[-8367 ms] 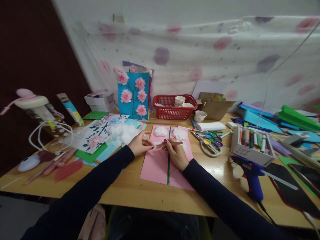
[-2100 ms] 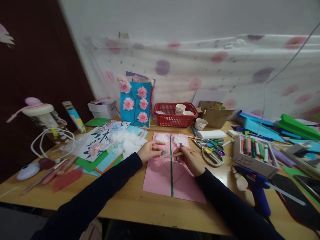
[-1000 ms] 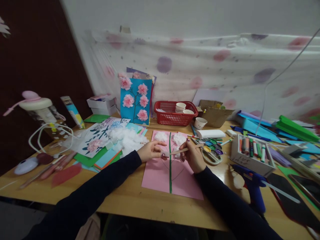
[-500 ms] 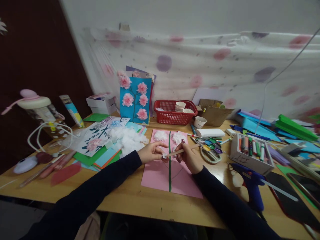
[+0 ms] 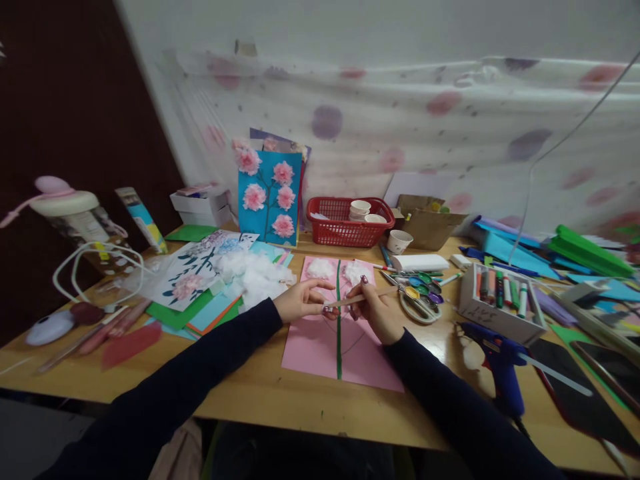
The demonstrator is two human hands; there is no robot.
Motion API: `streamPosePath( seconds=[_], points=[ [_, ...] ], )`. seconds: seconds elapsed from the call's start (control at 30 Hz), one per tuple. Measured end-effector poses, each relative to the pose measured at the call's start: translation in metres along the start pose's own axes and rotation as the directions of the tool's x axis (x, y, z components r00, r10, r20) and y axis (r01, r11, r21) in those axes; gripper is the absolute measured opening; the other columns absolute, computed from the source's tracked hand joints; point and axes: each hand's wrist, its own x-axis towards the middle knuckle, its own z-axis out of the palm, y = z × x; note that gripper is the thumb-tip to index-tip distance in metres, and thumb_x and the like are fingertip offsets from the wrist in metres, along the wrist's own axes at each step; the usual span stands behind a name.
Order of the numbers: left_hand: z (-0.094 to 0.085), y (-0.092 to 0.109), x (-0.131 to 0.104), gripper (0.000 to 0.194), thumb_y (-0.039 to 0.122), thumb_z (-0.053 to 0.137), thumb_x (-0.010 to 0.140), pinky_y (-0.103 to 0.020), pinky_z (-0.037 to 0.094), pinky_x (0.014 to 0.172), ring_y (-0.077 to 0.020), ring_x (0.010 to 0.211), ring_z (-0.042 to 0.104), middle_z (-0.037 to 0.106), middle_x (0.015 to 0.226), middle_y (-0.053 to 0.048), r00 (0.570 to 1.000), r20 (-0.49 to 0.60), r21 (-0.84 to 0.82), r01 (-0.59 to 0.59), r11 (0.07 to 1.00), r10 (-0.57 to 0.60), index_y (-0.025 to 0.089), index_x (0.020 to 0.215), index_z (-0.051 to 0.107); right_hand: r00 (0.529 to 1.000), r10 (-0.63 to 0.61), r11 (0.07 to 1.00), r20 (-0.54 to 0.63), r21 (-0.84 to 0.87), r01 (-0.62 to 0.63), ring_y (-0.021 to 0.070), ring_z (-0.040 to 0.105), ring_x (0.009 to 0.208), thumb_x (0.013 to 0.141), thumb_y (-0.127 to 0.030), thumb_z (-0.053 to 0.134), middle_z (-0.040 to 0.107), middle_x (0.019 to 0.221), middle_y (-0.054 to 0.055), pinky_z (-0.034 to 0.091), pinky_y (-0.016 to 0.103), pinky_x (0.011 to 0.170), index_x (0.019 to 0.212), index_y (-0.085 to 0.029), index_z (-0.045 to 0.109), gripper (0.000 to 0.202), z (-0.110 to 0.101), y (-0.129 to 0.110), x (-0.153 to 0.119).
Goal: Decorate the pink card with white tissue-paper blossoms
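Over the pink sheet (image 5: 315, 350) my right hand (image 5: 377, 313) grips a flat, tan wooden craft stick (image 5: 345, 302) between thumb and fingers. The stick's left end reaches my left hand (image 5: 305, 301), whose thumb and fingertips are closed on that tip. Whether a small bit of something white sits between those fingertips is hard to make out. A green strip (image 5: 339, 347) runs down the middle of the sheet. Near the sheet's top lie two cotton tufts, the left cotton tuft (image 5: 320, 268) and the right cotton tuft (image 5: 354, 272), one on each side of the strip.
A heap of cotton (image 5: 255, 273) and coloured papers lie left. Behind stand a blue flower card (image 5: 270, 227), a red basket (image 5: 345, 235) and a paper cup (image 5: 400, 241). Scissors (image 5: 419, 308), a marker box (image 5: 495, 313) and a blue glue gun (image 5: 505, 373) are on the right.
The white bit seen at the stick's tip half a second ago is now mostly covered by my left fingertips. Both hands stay in nearly the same place.
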Motion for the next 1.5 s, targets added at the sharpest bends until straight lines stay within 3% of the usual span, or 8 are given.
streamPosePath(
  seconds=[0.13, 0.33, 0.63, 1.07, 1.33, 1.5],
  points=[
    [-0.003, 0.003, 0.000, 0.054, 0.027, 0.078, 0.061, -0.033, 0.047, 0.078, -0.0200, 0.075, 0.069, 0.070, 0.080, -0.008, 0.999, -0.045, 0.053, -0.015, 0.998, 0.017, 0.013, 0.104, 0.047, 0.996, -0.048, 0.998, -0.071, 0.040, 0.051, 0.0107, 0.045, 0.037, 0.079, -0.055, 0.051, 0.050, 0.043, -0.001, 0.032, 0.022, 0.035, 0.065, -0.016, 0.058, 0.043, -0.005, 0.000, 0.002],
    [-0.015, 0.011, 0.001, 0.049, 0.013, 0.074, 0.061, -0.028, 0.049, 0.068, -0.0178, 0.069, 0.070, 0.058, 0.073, 0.004, 0.968, -0.236, 0.150, -0.047, 0.988, 0.082, 0.014, 0.102, 0.047, 0.983, -0.108, 0.994, -0.148, -0.046, 0.103, 0.0114, 0.045, 0.038, 0.080, -0.056, 0.049, 0.047, 0.042, -0.001, 0.034, 0.023, 0.035, 0.065, -0.017, 0.057, 0.043, -0.006, -0.004, -0.001],
    [-0.025, 0.010, 0.001, 0.045, 0.017, 0.068, 0.065, -0.027, 0.047, 0.068, -0.0159, 0.068, 0.066, 0.068, 0.073, -0.003, 0.919, -0.333, 0.457, -0.037, 0.889, 0.209, 0.013, 0.105, 0.049, 0.978, -0.194, 0.886, 0.078, -0.415, 0.209, 0.0102, 0.046, 0.046, 0.084, -0.055, 0.045, 0.053, 0.057, -0.001, 0.037, 0.023, 0.045, 0.072, -0.017, 0.057, 0.041, 0.007, 0.004, -0.006],
    [-0.010, 0.013, -0.003, 0.038, 0.015, 0.063, 0.066, -0.026, 0.047, 0.067, -0.0167, 0.069, 0.066, 0.070, 0.071, -0.002, 0.925, -0.275, 0.698, 0.004, 0.716, 0.263, 0.015, 0.103, 0.057, 0.976, -0.204, 0.837, 0.070, -0.505, 0.211, 0.0125, 0.049, 0.051, 0.088, -0.048, 0.042, 0.057, 0.061, 0.000, 0.037, 0.023, 0.048, 0.075, -0.019, 0.054, 0.034, 0.013, 0.017, 0.000],
    [-0.013, 0.006, 0.002, 0.044, 0.012, 0.061, 0.069, -0.032, 0.041, 0.077, -0.0217, 0.078, 0.065, 0.072, 0.078, -0.003, 0.924, -0.109, 0.926, -0.039, 0.375, 0.367, 0.017, 0.112, 0.054, 0.975, -0.211, 0.828, 0.063, -0.518, 0.212, 0.0129, 0.050, 0.053, 0.088, -0.047, 0.042, 0.057, 0.062, 0.000, 0.038, 0.024, 0.051, 0.074, -0.019, 0.054, 0.033, 0.014, 0.016, 0.000],
    [-0.014, 0.003, 0.005, 0.045, 0.011, 0.060, 0.072, -0.035, 0.037, 0.081, -0.0242, 0.086, 0.063, 0.072, 0.082, -0.005, 0.919, -0.057, 0.969, -0.044, 0.245, 0.391, 0.015, 0.116, 0.050, 0.971, -0.237, 0.842, 0.015, -0.495, 0.213, 0.0124, 0.050, 0.052, 0.090, -0.047, 0.038, 0.057, 0.063, 0.001, 0.038, 0.024, 0.051, 0.076, -0.019, 0.054, 0.035, 0.012, 0.018, -0.001]
  ],
)
